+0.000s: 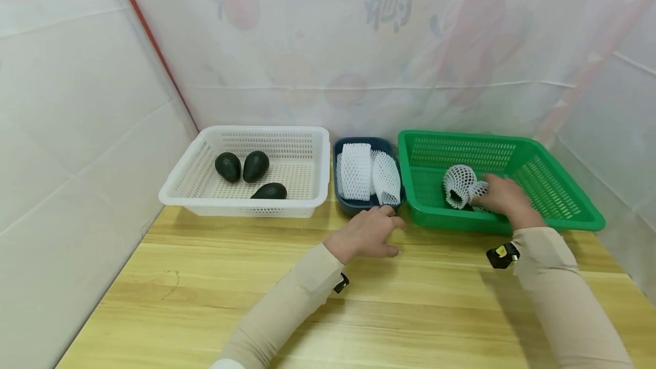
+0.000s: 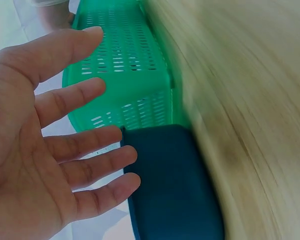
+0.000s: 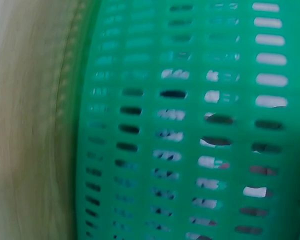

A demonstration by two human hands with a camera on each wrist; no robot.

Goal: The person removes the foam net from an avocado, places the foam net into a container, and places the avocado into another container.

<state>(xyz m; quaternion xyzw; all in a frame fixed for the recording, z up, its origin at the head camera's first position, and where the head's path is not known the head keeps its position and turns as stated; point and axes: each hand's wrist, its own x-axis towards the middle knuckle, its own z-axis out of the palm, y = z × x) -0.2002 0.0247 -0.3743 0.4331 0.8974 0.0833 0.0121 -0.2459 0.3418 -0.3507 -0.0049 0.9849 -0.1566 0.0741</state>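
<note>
My right hand (image 1: 504, 197) reaches down into the green basket (image 1: 553, 187), fingers curled at a white foam net sleeve (image 1: 478, 191) with a dark avocado partly showing below it. Against that sleeve lies another netted avocado (image 1: 459, 184). In the right wrist view the slotted basket wall (image 3: 190, 110) hides most of the hand. My left hand (image 1: 370, 233) is empty, its fingers spread, just in front of the dark blue bin (image 1: 353, 208). The left wrist view shows its palm (image 2: 20, 150) and fingertips overlapping the bin's side (image 2: 175, 185). White foam net sleeves (image 1: 356, 171) fill the bin.
To the left stands a white basket (image 1: 246, 203) with three bare avocados, one of them (image 1: 256, 165) near its back. All three containers line the far side of the wooden table (image 1: 215, 278), close to a pale hanging sheet (image 1: 328, 44).
</note>
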